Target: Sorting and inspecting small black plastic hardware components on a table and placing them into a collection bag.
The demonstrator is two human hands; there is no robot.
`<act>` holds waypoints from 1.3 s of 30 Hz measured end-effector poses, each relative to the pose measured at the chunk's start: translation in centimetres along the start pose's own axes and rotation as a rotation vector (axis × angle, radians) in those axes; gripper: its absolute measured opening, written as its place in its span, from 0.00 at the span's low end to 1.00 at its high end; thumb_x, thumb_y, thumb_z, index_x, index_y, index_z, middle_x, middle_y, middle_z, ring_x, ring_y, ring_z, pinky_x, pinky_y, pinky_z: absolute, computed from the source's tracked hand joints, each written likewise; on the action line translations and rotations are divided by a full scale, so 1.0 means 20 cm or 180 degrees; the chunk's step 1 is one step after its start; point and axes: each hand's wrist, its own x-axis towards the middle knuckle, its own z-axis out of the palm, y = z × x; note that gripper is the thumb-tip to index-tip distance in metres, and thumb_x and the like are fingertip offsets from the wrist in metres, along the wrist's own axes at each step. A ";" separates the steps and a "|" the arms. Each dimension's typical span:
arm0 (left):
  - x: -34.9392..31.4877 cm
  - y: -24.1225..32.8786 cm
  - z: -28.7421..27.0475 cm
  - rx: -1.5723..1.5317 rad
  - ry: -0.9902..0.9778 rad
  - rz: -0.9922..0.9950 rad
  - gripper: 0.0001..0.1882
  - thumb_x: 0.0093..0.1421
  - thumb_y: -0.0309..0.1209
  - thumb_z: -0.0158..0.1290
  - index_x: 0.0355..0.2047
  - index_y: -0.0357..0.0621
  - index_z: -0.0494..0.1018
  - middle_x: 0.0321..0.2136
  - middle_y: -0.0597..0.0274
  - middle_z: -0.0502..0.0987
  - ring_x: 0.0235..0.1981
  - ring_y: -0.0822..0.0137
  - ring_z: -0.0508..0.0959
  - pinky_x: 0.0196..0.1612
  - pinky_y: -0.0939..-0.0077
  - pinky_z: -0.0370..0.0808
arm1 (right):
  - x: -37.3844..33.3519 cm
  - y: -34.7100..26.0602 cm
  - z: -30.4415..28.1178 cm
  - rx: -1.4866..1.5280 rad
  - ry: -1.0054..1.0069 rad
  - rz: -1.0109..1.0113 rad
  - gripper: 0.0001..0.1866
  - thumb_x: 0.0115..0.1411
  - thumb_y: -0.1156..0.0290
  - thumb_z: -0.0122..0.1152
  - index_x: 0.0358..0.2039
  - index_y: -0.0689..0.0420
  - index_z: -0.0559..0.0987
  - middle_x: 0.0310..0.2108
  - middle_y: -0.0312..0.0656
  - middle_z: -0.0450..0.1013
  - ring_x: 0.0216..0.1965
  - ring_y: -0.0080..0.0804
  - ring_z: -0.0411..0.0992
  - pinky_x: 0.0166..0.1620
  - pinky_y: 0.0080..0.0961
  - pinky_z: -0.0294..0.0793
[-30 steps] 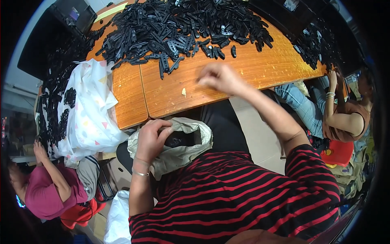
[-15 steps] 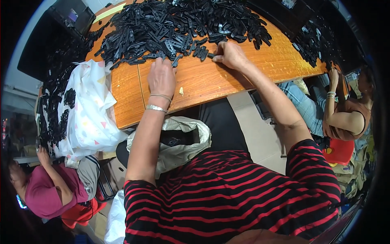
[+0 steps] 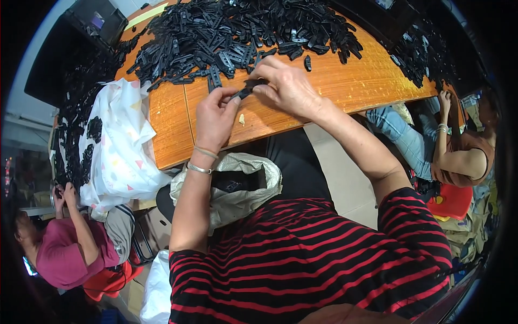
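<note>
My left hand pinches one end of a slim black plastic piece just above the table's front part. From the right, my right hand reaches in, its fingers closed on a dark plastic part that meets the first piece. Where one part stops and the other begins is hard to make out. Beyond both hands spreads a big heap of black plastic pieces. A single loose piece lies apart from it, to the right.
An open woven sack sits in my lap under the edge of the wooden table. A white plastic bag hangs at the left. One co-worker sits at left, another at right, each by more black pieces.
My right hand has come left and my hands now meet over the table, with black plastic parts between them. The small row of pieces near my right hand no longer shows.
</note>
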 end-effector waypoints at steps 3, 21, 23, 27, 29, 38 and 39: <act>-0.04 0.04 -0.01 -0.1279 -0.0023 -0.0700 0.10 0.62 0.24 0.53 0.43 0.35 0.75 0.31 0.64 0.78 0.29 0.78 0.76 0.34 0.86 0.74 | 0.00 0.00 0.08 0.0499 -0.0264 0.0044 0.10 0.57 0.73 0.62 0.39 0.62 0.76 0.29 0.45 0.74 0.30 0.35 0.75 0.34 0.27 0.74; -0.16 0.05 0.02 -0.2067 0.0415 -0.0493 0.12 0.60 0.21 0.54 0.45 0.35 0.71 0.38 0.63 0.77 0.35 0.79 0.76 0.41 0.86 0.74 | -0.04 -0.21 0.14 0.1326 0.0014 0.0758 0.12 0.56 0.76 0.62 0.42 0.64 0.78 0.32 0.37 0.70 0.27 0.17 0.70 0.31 0.16 0.72; -0.16 0.03 0.02 -0.1927 0.0404 -0.0290 0.13 0.60 0.20 0.54 0.46 0.34 0.70 0.39 0.62 0.76 0.38 0.78 0.76 0.43 0.85 0.74 | -0.05 -0.20 0.16 0.1285 0.0112 0.0672 0.11 0.55 0.77 0.64 0.40 0.63 0.79 0.31 0.37 0.70 0.25 0.18 0.70 0.30 0.17 0.71; -0.16 0.02 0.03 -0.1847 0.0425 -0.0278 0.14 0.60 0.18 0.52 0.47 0.33 0.69 0.42 0.60 0.75 0.42 0.76 0.75 0.47 0.84 0.73 | -0.06 -0.19 0.16 0.1353 0.0052 0.0725 0.12 0.53 0.77 0.65 0.40 0.63 0.80 0.31 0.37 0.71 0.25 0.18 0.70 0.30 0.16 0.71; -0.17 0.02 0.04 -0.1807 0.0411 -0.0243 0.15 0.60 0.18 0.52 0.48 0.32 0.68 0.42 0.60 0.74 0.43 0.75 0.75 0.47 0.84 0.73 | -0.06 -0.19 0.17 0.1405 0.0025 0.0810 0.12 0.52 0.79 0.66 0.39 0.62 0.81 0.30 0.37 0.71 0.26 0.18 0.70 0.30 0.16 0.72; -0.21 0.15 0.03 -0.1467 0.0264 0.0072 0.17 0.60 0.22 0.55 0.49 0.33 0.68 0.43 0.60 0.75 0.44 0.72 0.76 0.47 0.80 0.73 | -0.08 -0.20 0.19 0.1496 -0.0005 0.0888 0.14 0.49 0.79 0.69 0.37 0.64 0.77 0.34 0.38 0.71 0.27 0.18 0.71 0.32 0.16 0.74; -0.21 0.15 0.02 -0.1118 0.0378 0.0144 0.15 0.60 0.23 0.55 0.47 0.34 0.70 0.41 0.60 0.76 0.42 0.72 0.77 0.46 0.79 0.74 | -0.07 -0.22 0.19 0.1496 -0.0009 0.0888 0.14 0.49 0.79 0.69 0.37 0.64 0.77 0.34 0.38 0.71 0.27 0.18 0.71 0.32 0.16 0.74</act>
